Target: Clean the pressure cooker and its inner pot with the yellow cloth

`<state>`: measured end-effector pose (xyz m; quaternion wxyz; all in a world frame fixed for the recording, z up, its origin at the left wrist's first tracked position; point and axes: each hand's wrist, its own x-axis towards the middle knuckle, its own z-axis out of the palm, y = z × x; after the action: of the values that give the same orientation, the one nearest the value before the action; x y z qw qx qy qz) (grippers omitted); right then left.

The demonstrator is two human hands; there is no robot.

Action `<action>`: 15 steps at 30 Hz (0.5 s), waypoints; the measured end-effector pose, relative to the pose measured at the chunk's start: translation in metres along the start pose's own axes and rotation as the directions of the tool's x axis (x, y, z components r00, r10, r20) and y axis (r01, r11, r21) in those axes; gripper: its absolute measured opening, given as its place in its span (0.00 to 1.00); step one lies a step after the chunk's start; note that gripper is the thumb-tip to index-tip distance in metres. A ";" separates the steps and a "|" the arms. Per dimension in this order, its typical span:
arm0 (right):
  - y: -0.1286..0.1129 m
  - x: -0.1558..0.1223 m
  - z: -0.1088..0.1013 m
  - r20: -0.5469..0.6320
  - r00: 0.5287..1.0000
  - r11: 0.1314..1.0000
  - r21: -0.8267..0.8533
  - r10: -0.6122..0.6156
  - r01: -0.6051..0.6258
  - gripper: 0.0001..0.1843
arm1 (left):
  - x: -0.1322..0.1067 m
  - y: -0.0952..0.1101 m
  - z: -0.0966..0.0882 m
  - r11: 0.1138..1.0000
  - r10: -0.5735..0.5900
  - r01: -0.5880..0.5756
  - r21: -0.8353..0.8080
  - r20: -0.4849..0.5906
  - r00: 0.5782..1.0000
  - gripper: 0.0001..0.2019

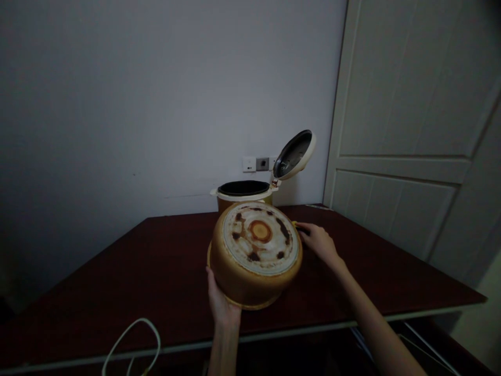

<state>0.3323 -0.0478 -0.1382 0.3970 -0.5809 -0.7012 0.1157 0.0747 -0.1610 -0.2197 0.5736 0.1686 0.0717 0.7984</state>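
Note:
A gold-coloured inner cooking pot (250, 287) is held tilted above the table, its base turned toward me. The pale base has dark brown stains and an orange-brown ring in the middle. My left hand (224, 303) grips the pot's rim from below at the lower left. At the pot's right side, my right hand (319, 241) is closed around a small dark thing with a yellow tip, which I cannot make out. Just behind the pot stands a rice cooker (245, 198), partly hidden, its lid (294, 155) raised to the right.
The dark red table (156, 271) has a pale front edge. A white cable (131, 329) loops up at the front left. Wall sockets (256, 164) sit behind the cooker. A pale panelled door (395, 167) stands along the right side.

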 end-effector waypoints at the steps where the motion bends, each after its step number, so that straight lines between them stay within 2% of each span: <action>1: 0.005 -0.003 0.005 0.086 0.996 1.000 0.013 0.006 -0.008 0.19 | 0.001 0.002 -0.001 1.000 0.002 -0.002 -0.007 0.035 0.999 0.20; 3: 0.008 -0.009 0.011 0.222 0.975 0.995 0.097 -0.009 -0.013 0.15 | 0.002 0.006 -0.003 1.000 0.001 0.001 -0.018 0.093 0.996 0.21; 4: 0.006 -0.011 0.012 0.250 0.968 0.988 0.152 -0.024 -0.015 0.15 | 0.003 0.009 -0.003 1.000 0.005 -0.003 -0.023 0.108 0.994 0.21; 7: -0.014 -0.014 0.003 0.233 0.972 0.943 0.329 -0.034 -0.046 0.19 | 0.005 0.017 0.001 0.999 0.042 -0.039 -0.028 0.114 0.993 0.21; 9: -0.033 -0.014 -0.012 0.281 0.959 0.884 0.442 0.026 -0.154 0.27 | 0.006 0.024 0.009 0.998 0.068 -0.067 -0.015 0.091 0.994 0.20; 12: -0.059 -0.014 -0.035 0.448 0.891 0.738 0.579 0.066 -0.346 0.36 | 0.008 0.035 0.025 0.998 0.053 -0.054 0.043 0.029 0.998 0.19; 14: -0.068 -0.013 -0.043 0.516 0.856 0.677 0.621 0.025 -0.395 0.39 | 0.010 0.042 0.036 0.996 -0.003 0.004 0.086 -0.006 1.000 0.18; 15: -0.070 -0.014 -0.045 0.521 0.854 0.677 0.625 0.009 -0.388 0.41 | 0.012 0.045 0.042 0.995 -0.029 0.029 0.097 -0.004 1.000 0.17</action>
<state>0.3134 -0.0946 -0.0705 0.3886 -0.4099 -0.6062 0.5600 0.0458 -0.1683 -0.1645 0.5762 0.1943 0.1138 0.7857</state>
